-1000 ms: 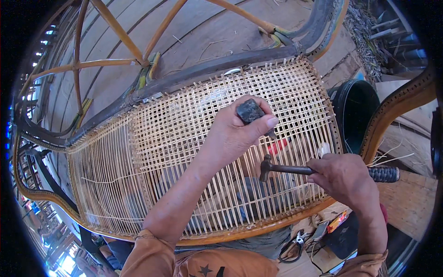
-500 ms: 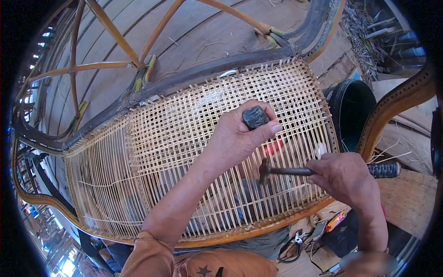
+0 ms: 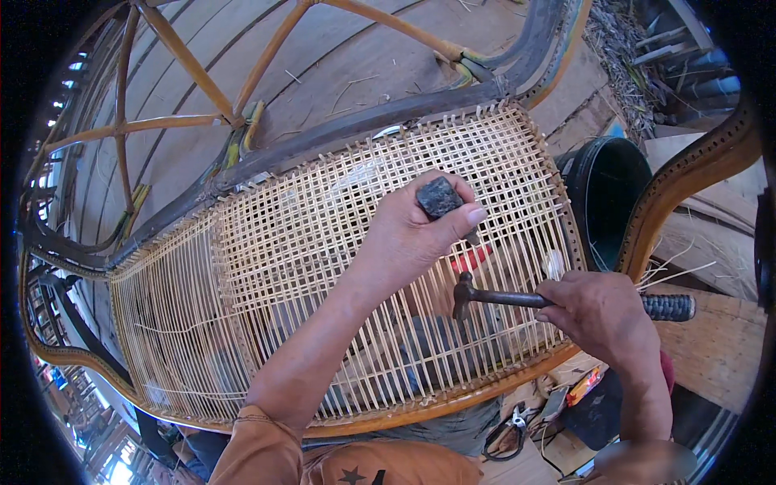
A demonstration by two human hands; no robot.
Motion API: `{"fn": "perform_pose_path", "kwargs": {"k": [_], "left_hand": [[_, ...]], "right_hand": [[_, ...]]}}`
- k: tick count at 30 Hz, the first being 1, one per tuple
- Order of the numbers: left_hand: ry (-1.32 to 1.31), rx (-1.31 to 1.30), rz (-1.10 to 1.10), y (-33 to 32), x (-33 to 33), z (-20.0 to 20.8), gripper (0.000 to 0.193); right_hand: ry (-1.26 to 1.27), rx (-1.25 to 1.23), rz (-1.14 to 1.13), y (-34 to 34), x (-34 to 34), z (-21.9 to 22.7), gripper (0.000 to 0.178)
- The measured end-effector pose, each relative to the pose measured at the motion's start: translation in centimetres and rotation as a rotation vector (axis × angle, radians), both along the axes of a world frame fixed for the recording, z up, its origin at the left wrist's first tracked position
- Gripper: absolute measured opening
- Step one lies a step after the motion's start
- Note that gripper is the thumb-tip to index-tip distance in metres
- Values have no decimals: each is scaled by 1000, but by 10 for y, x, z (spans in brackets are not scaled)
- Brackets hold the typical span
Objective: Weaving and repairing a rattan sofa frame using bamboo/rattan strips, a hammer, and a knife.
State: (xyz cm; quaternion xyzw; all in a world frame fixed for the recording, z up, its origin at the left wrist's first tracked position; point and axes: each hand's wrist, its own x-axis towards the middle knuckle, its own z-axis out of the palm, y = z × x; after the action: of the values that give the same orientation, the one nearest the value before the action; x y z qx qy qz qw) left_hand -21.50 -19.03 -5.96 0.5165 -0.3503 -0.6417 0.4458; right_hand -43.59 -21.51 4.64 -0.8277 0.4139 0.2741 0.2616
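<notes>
My left hand [image 3: 412,222] is closed round a dark, rough, square-ended block [image 3: 439,197], and a narrow dark tip shows below my fingers. It is over the woven cane panel [image 3: 323,234], by the boundary between the tight weave and the loose strands. In my right hand [image 3: 602,314] a hammer [image 3: 505,299] is gripped by its handle, with a dark wrapped end sticking out to the right. The hammer head hangs over the loose strands, apart from the block. Whether the tip touches the cane I cannot tell.
A curved wooden frame [image 3: 501,380] with drilled holes borders the panel. A dark bucket [image 3: 614,194] stands to the right, beside a curved armrest [image 3: 687,174]. Scissors-like pliers [image 3: 508,432] lie near the front. A red thing [image 3: 471,259] shows under the strands.
The view has shifted slightly. My left hand has tilted the block a little, and its narrow tip now shows below the fingers. The hammer stays at about the same height beside it.
</notes>
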Motion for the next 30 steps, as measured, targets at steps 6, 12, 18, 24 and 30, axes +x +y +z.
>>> {"fn": "perform_pose_path", "kwargs": {"k": [6, 12, 18, 24, 30], "left_hand": [[14, -61, 7, 0, -2, -5, 19], [62, 19, 66, -4, 3, 6, 17], [66, -21, 22, -11, -15, -1, 16], [37, -38, -4, -14, -20, -6, 16], [44, 1, -1, -17, -13, 3, 17]], "right_hand": [[-63, -137, -23, -10, -2, -7, 15], [-102, -24, -42, 0, -13, 1, 14], [-45, -29, -22, 1, -18, 1, 15], [-64, -7, -15, -4, -18, 0, 16], [-120, -123, -85, -13, -20, -4, 18]]}}
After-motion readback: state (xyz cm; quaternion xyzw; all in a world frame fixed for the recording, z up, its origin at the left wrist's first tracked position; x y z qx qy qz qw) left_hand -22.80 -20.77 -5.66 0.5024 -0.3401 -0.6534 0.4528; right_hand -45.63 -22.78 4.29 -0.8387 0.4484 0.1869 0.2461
